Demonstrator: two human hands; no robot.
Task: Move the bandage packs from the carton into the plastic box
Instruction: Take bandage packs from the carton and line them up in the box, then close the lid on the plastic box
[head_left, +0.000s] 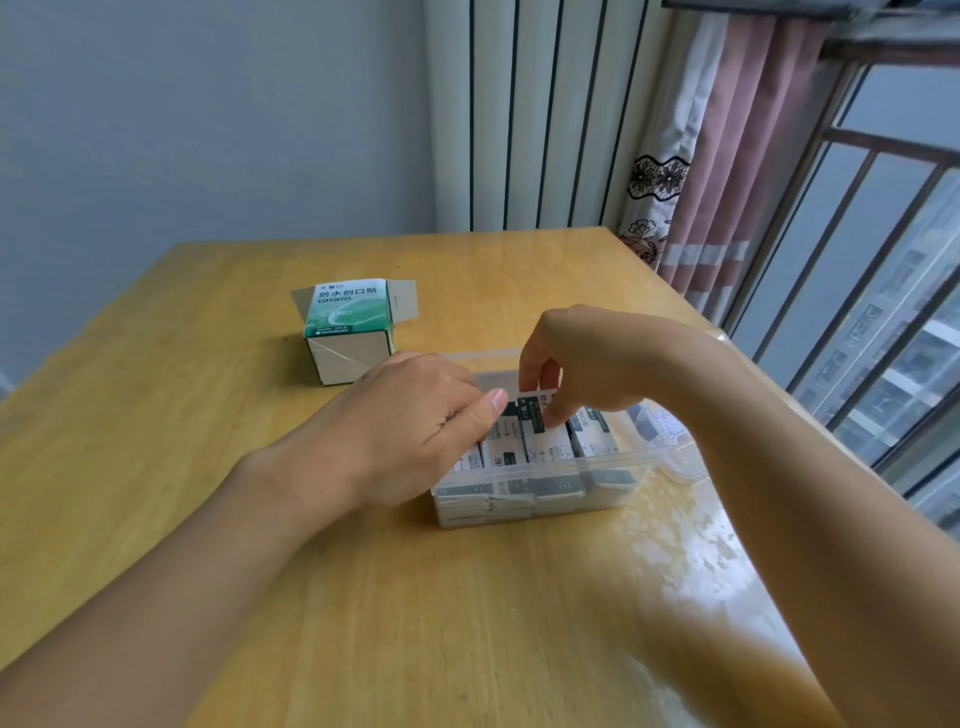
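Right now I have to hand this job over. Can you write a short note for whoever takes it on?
Right hand: pinching one bandage pack over the plastic box.
Left hand: resting on the packs at the box's left end; grip unclear.
The box sits on the table, already holding rows of packs.
The carton stands behind it, flaps open; its inside is hidden.
The box lid lies to the right.
Left: seat the held pack, check the carton for more.

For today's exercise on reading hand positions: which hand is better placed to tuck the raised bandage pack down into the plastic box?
The right hand: it already pinches the raised bandage pack above the plastic box. The left hand only rests at the box's left side.
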